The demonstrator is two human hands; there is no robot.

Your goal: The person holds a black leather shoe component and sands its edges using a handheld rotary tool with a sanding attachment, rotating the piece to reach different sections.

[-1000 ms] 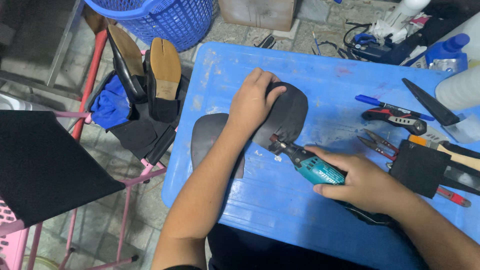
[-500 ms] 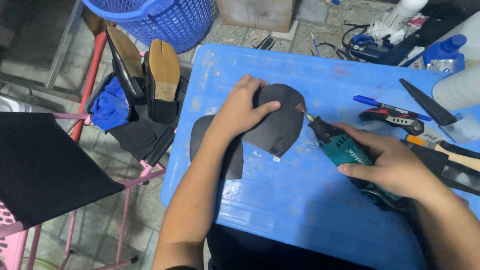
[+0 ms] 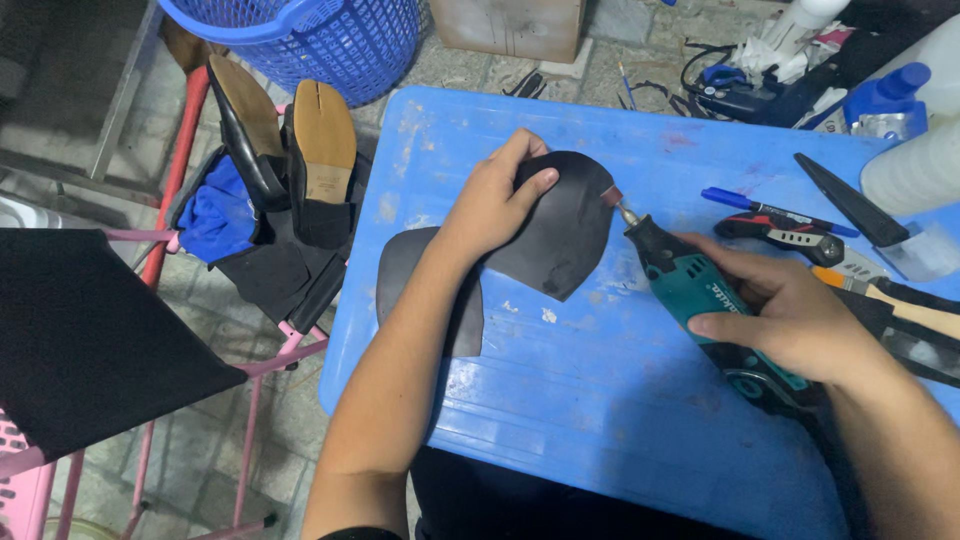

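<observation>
**A:** Head view, looking down: what is shown, and what has changed in the last second?

**B:** A blue plastic desk (image 3: 600, 400) is seen from above. A dark, rounded leather sole piece (image 3: 565, 235) is pinned flat near the middle of the desk by the left hand (image 3: 495, 205). A second ago the teal rotary tool (image 3: 690, 285) was held at the near edge of the piece; now it has been brought round to the far right edge, where its small sanding tip (image 3: 612, 196) is touching or just beside the rim. The piece has also been turned under the palm. By that reading, a fresh stretch of edge is being worked.

**A:** How are the hands posed?

**B:** The left forearm is stretched forward from the lower edge; its fingers are spread and pressed on the piece, thumb laid across the top, so nothing is gripped, only held down. The right hand (image 3: 800, 320) is closed round the tool's body, with the tool angled up and to the left.

**A:** What else is nearby?

**B:** A second dark sole piece (image 3: 415, 280) is partly covered by the left wrist. A blue pen (image 3: 775, 210) and a black-handled knife (image 3: 855, 205) lie to the right. Two shoes (image 3: 290, 150) are set soles-up on a pink rack, left of the desk, below a blue basket (image 3: 330, 35).
</observation>
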